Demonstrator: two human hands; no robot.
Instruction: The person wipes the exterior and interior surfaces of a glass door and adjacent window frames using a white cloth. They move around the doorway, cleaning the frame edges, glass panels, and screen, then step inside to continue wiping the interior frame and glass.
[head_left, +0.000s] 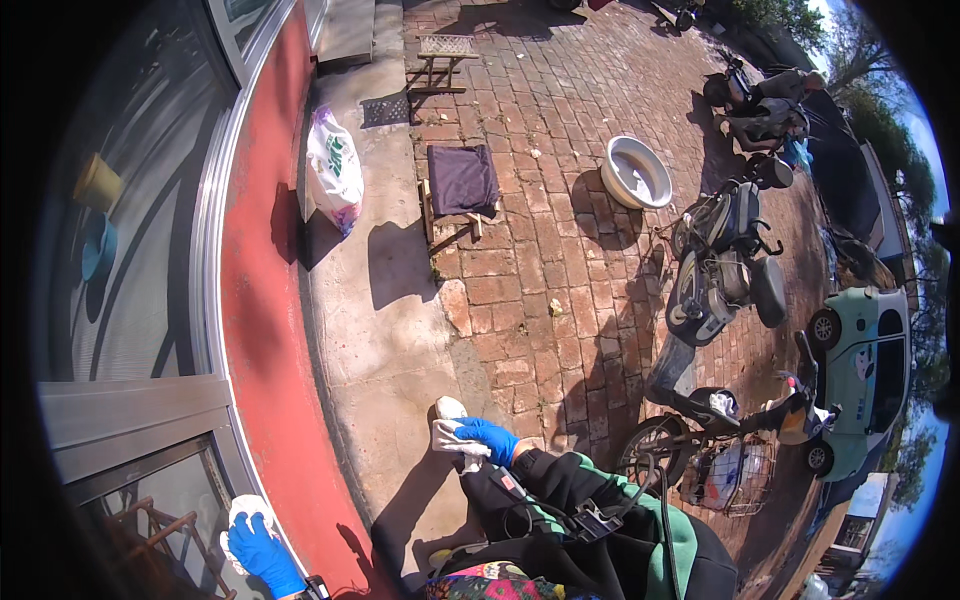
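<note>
Both of my hands wear blue gloves. At the lower left, my left hand (259, 544) presses a white cloth (251, 512) against the lower corner of a window frame (240, 450), beside the glass. My right hand (491, 440) grips another white cloth (454, 439) in front of my body, over the concrete ledge. A rounded white piece, perhaps part of that cloth, stands out above the fingers. The red-painted wall (281, 360) runs between my two hands, below the metal window frames.
A white and purple bag (335, 169) leans near the wall. Folding stools (463, 180) and a white basin (636, 172) stand on the brick paving. Motorcycles (720, 270), a wire basket (727, 476), a small green car (862, 382) and a bent-over person (772, 112) are at the right.
</note>
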